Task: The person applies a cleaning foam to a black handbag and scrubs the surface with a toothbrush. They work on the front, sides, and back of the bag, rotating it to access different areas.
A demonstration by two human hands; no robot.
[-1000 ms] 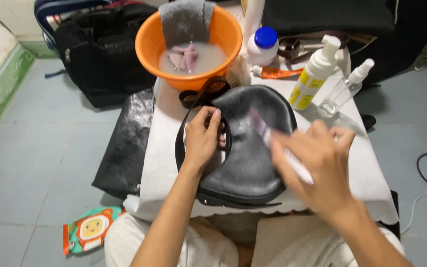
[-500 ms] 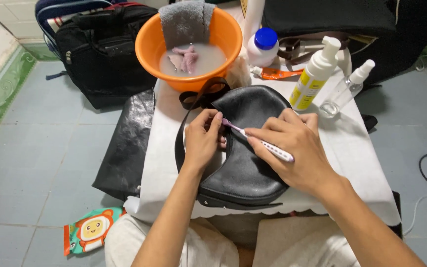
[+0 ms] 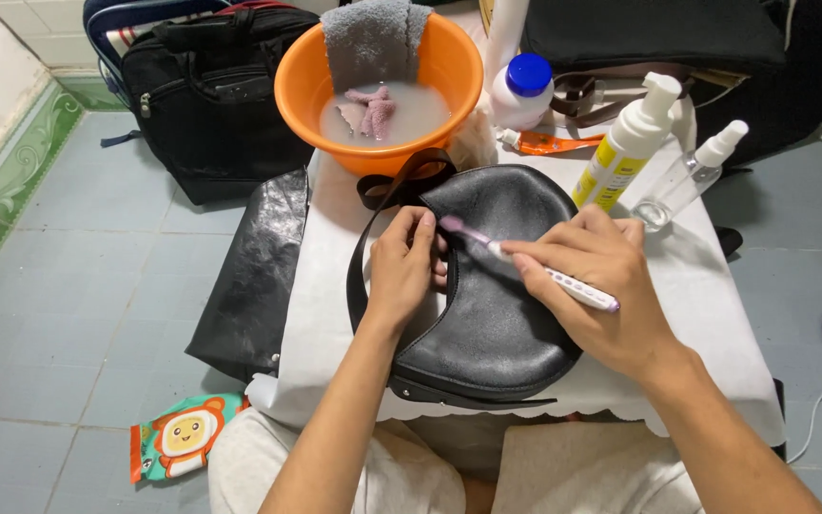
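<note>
My right hand (image 3: 601,286) grips a toothbrush (image 3: 525,265), bristles pointing toward my left hand (image 3: 403,266). Its long axis slants across the black bag (image 3: 497,333), which my left hand pins with curled fingers.

Both arms were bare to the frame edge, no sleeves. Left hand (image 3: 403,269) and right hand (image 3: 594,286) had no rings, watch or gloves. Nails short, unpainted. Lap showed light grey-beige trousers (image 3: 249,466), slightly creased.

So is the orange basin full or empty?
Partly full: the orange basin holds cloudy water with a pink cloth soaking in it.
</note>
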